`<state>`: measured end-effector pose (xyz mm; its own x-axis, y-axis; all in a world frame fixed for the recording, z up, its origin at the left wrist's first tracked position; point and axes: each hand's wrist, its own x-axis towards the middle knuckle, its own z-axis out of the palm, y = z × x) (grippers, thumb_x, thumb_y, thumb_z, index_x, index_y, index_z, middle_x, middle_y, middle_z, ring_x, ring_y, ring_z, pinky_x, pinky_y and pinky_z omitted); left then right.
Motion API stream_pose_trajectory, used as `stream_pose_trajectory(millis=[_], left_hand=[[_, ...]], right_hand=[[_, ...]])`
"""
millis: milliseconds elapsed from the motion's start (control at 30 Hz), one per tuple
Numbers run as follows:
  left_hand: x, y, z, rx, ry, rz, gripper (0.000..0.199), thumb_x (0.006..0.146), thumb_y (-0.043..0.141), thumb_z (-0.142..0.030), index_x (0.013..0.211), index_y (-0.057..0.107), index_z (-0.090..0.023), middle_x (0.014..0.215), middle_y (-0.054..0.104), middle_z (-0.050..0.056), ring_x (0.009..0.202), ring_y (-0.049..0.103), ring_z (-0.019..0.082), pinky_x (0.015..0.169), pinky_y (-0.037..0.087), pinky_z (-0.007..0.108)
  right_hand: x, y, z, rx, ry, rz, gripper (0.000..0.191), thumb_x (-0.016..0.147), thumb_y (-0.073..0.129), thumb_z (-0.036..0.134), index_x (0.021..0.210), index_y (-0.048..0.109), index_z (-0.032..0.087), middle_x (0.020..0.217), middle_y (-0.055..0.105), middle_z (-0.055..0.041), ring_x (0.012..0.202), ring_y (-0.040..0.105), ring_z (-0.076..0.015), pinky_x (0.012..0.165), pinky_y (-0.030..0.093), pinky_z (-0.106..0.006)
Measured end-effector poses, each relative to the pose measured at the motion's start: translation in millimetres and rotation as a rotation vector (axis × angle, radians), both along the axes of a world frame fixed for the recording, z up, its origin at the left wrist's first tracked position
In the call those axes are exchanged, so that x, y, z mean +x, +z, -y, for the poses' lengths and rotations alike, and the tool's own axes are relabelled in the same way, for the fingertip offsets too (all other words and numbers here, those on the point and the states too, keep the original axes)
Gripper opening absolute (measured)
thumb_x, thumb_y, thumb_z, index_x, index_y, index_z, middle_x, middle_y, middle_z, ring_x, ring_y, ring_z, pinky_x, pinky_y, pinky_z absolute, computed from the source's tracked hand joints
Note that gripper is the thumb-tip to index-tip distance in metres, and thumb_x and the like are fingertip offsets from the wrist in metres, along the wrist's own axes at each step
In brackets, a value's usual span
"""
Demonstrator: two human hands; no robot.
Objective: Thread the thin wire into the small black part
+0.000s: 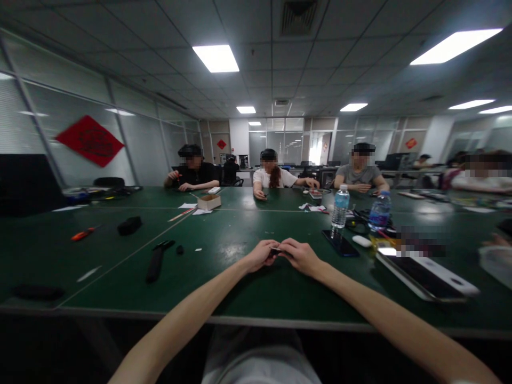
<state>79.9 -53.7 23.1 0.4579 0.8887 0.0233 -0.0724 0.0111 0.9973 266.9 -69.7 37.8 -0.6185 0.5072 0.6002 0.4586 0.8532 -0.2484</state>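
Two bare hands, the left hand [258,256] and the right hand [302,257], close together at lower centre above the dark green tabletop [236,290], pinching a small flat dark object [275,250] between them, its long axis roughly crosswise, neither hand clearly nearer. Upper centre, an open brown cardboard box [208,202] stands well away, contents unseen.

One head-worn camera, looking from just behind the near edge of a long green table [224,282], facing forward and tilted down, left hand [258,256] and right hand [300,257] close, a co-worker [270,173] far across, ceiling [328,64] overhead
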Motion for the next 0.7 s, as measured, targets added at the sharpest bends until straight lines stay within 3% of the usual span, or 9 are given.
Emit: stream_pose_trajectory(millis=[233,333,533,700], left_hand=[[-2.3,-0.7,-0.4,-0.023,-0.065,0.012,0.018,0.077,0.049,-0.032,0.082,0.053,-0.015,0.056,0.043,-0.004,0.036,0.029,0.002,0.037,0.016,0.015],[-2.2,-0.2,-0.8,-0.032,-0.084,-0.023,0.02,0.077,0.05,-0.034,0.081,0.052,-0.015,0.055,0.042,-0.005,0.036,0.027,0.002,0.037,0.015,0.015],[0.4,6.0,4.2,-0.071,-0.111,-0.076,0.044,0.077,0.045,-0.057,0.084,0.05,-0.014,0.054,0.039,-0.006,0.037,0.027,0.002,0.037,0.014,0.016],[0.8,4.3,5.7,0.007,-0.153,-0.086,0.037,0.073,0.059,-0.048,0.08,0.049,-0.014,0.057,0.038,-0.006,0.038,0.028,0.001,0.038,0.016,0.017]], right_hand=[[-2.8,0.2,1.6,0.025,-0.034,0.04,0.029,0.087,0.048,0.03,0.115,0.056,0.028,0.108,0.057,-0.0063,0.091,0.056,-0.0189,0.08,0.044,-0.03],[-4.3,-1.1,0.0,-0.032,-0.055,-0.027,0.022,0.082,0.057,0.032,0.102,0.061,0.026,0.1,0.058,-0.0055,0.087,0.056,-0.0186,0.078,0.044,-0.03],[-4.0,-5.3,-10.4,-0.163,-0.122,-0.193,0.024,0.07,0.069,0.038,0.084,0.062,0.02,0.083,0.061,-0.0027,0.078,0.055,-0.0179,0.073,0.042,-0.029],[3.5,-2.4,-18.2,-0.291,-0.089,-0.181,0.023,0.072,0.064,0.038,0.085,0.063,0.019,0.08,0.063,-0.0003,0.075,0.055,-0.0157,0.069,0.042,-0.027]])
